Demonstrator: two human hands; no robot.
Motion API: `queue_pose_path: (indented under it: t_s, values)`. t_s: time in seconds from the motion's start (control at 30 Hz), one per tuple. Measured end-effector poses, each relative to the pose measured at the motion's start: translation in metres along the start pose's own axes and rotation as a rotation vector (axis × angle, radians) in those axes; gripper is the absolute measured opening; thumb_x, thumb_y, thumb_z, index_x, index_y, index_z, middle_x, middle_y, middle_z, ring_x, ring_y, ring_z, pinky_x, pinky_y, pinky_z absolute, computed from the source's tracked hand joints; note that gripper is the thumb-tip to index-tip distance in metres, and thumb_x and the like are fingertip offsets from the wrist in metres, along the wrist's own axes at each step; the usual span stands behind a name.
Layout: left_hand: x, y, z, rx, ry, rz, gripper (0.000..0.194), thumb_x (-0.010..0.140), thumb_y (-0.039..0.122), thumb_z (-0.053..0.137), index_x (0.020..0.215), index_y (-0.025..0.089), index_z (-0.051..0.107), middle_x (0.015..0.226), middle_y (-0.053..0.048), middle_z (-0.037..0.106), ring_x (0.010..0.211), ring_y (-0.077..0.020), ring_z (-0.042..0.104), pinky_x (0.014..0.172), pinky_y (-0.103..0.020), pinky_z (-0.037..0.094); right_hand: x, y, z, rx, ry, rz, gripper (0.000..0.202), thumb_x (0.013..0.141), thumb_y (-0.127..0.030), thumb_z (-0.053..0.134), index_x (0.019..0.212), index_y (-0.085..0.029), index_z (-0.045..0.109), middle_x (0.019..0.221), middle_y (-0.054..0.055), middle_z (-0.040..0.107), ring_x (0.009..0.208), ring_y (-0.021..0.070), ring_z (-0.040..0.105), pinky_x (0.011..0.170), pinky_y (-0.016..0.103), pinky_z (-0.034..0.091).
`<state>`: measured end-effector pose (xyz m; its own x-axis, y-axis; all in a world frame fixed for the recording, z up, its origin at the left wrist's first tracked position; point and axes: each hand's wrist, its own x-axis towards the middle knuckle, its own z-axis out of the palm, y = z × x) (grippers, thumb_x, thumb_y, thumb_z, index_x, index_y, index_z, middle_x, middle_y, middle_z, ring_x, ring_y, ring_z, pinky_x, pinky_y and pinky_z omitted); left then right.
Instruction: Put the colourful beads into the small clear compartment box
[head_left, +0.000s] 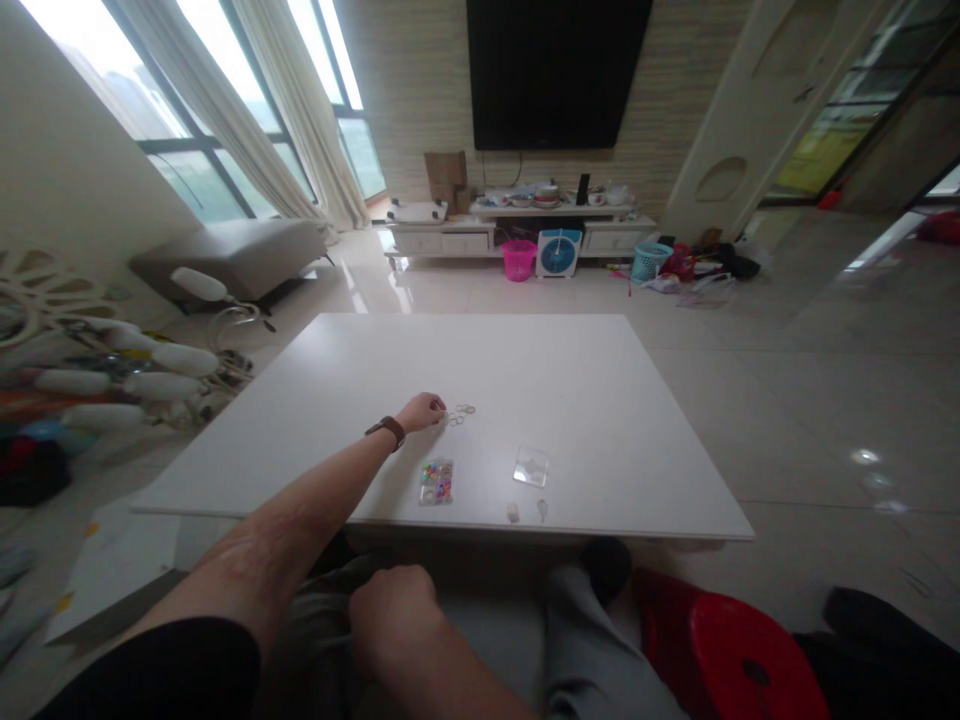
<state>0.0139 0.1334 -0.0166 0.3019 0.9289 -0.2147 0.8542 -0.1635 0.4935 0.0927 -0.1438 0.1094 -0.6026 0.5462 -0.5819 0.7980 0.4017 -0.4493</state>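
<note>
My left hand [424, 411], with a brown watch strap [388, 431] at its wrist, reaches over the white table [555, 370]. Its fingers are pinched at the edge of a small group of thin rings [461, 411]; what lies between the fingertips is too small to make out. Nearer to me lies a clear compartment box [436, 482] with colourful small pieces. To its right are a clear square plate [531, 466] and two small pale items [513, 512], whose kind I cannot tell. My right hand [395, 612] rests closed in a fist over my lap, below the table edge.
A red stool [750, 655] stands at the lower right. Across the floor are a pink basket [518, 260], a blue fan [559, 253] and a light-blue basket [651, 262] before a low cabinet [442, 240]. A lamp with white shades [180, 360] lies left of the table.
</note>
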Motion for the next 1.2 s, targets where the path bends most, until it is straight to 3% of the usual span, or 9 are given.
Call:
queue_pose_path:
  t_s: [0.23,0.53,0.77,1.0,1.2]
  values:
    - [0.001,0.005,0.008,-0.04,-0.049,0.035,0.021,0.078,0.019,0.06,0.094,0.013,0.072,0.071,-0.003,0.073,0.059,-0.0129,0.064,0.059,-0.021,0.048,0.0,-0.001,0.0,0.004,-0.013,-0.007,0.031,0.09,-0.017,0.064,0.119,-0.01,0.073,0.117,0.018,0.074,0.111,0.031,0.071,0.086,0.044,0.062]
    - [0.008,0.016,0.023,0.111,0.033,0.026,0.019,0.076,0.016,0.063,0.09,0.014,0.075,0.089,-0.009,0.076,0.078,-0.0172,0.068,0.073,-0.024,0.049,0.003,0.001,0.002,0.029,-0.016,-0.008,0.034,0.09,-0.018,0.065,0.123,-0.012,0.072,0.119,0.017,0.074,0.112,0.0321,0.071,0.09,0.046,0.06]
    - [0.008,0.018,0.028,0.164,0.028,0.001,0.013,0.075,0.016,0.06,0.079,0.013,0.072,0.086,-0.012,0.075,0.082,-0.021,0.068,0.076,-0.026,0.049,-0.002,0.0,-0.002,0.006,-0.027,-0.004,0.032,0.092,-0.019,0.063,0.121,-0.011,0.072,0.119,0.017,0.074,0.112,0.0299,0.071,0.09,0.044,0.06]
    - [0.001,0.021,0.017,0.065,0.06,0.004,0.011,0.073,0.017,0.06,0.078,0.014,0.069,0.084,-0.01,0.074,0.081,-0.0197,0.065,0.075,-0.026,0.048,-0.004,0.0,-0.003,0.012,-0.013,-0.02,0.03,0.09,-0.019,0.065,0.118,-0.01,0.073,0.117,0.018,0.075,0.112,0.0304,0.071,0.09,0.045,0.06]
    - [-0.012,0.031,0.002,-0.177,0.074,0.008,0.016,0.077,0.022,0.062,0.085,0.012,0.072,0.074,-0.006,0.072,0.069,-0.0161,0.065,0.066,-0.025,0.049,-0.006,0.008,-0.006,0.032,0.033,-0.004,0.031,0.09,-0.019,0.065,0.117,-0.01,0.074,0.116,0.018,0.075,0.109,0.0304,0.072,0.085,0.042,0.062]
